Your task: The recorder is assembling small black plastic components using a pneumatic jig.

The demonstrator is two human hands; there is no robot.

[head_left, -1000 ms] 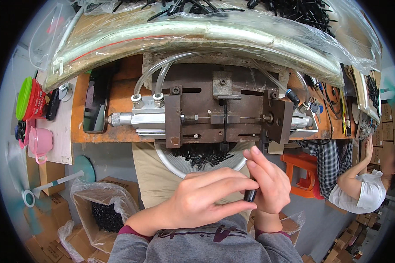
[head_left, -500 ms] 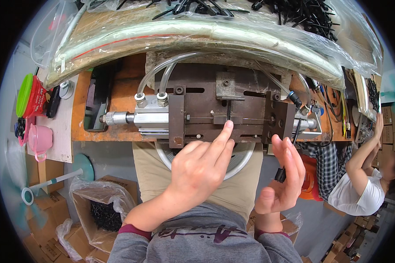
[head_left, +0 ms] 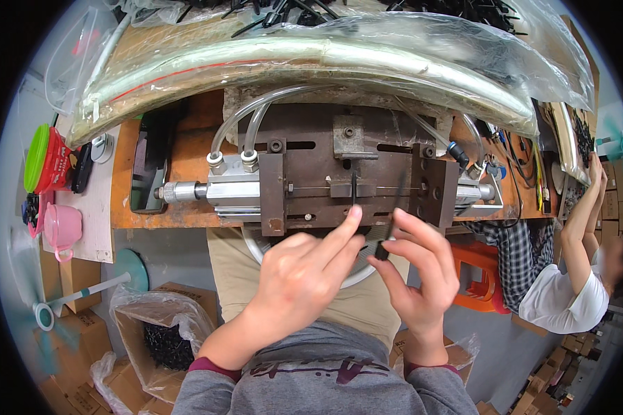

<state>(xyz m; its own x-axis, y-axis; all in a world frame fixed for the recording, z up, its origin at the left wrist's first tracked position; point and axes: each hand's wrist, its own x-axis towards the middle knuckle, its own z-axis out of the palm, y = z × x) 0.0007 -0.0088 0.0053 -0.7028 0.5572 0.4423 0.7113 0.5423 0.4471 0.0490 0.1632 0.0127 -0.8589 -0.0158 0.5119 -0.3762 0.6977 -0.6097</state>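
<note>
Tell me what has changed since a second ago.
The left hand has let go of the black part and moved forward to the machine. The right hand alone now holds that part, farther forward. The machine's knob has slid left. The pink cup stayed put.

matt metal fixture [head_left: 304,162], glossy tubing [head_left: 250,130]

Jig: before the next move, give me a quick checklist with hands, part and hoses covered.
1. Rod lying across the block: ok.
2. Rod fully seated: cannot tell; the left hand hides its near end.
3. Left hand clear of the jig: not ok; its index fingertip is at the rod's near end.
4. Loose part secured: ok; the right hand pinches its cap.
5. Two clear hoses joined to the left cylinder: ok.
</note>
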